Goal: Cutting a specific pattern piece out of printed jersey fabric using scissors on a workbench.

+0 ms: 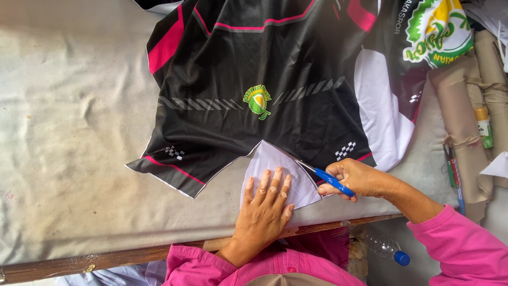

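Okay, nearest the camera: pink sleeves (465, 249) on both arms, and a wooden table edge (132, 258) running along the bottom. One clear plastic bottle with a blue cap (386, 248) lies below that edge, off the table. The left hand (263, 207) is flat, fingers spread slightly, pressing down on one white curved fabric piece (275, 167) near the table's front edge. The right hand (357, 177) is closed around one pair of blue-handled scissors (327, 178); the blades point up-left along the seam where white piece meets black cloth. Whether the blades are parted cannot be told. Past the hands, one black jersey panel (254, 69) with pink stripes, grey chevrons, two small checkered marks and one green-yellow emblem lies spread on the table. The table cover (69, 132) is grey cloth, stained and creased. Right side: white fabric (378, 111) under the black panel, then two brown paper rolls (465, 122), with one small green-labelled bottle (483, 127) between them. A second, larger emblem (438, 32) shows at far top right.
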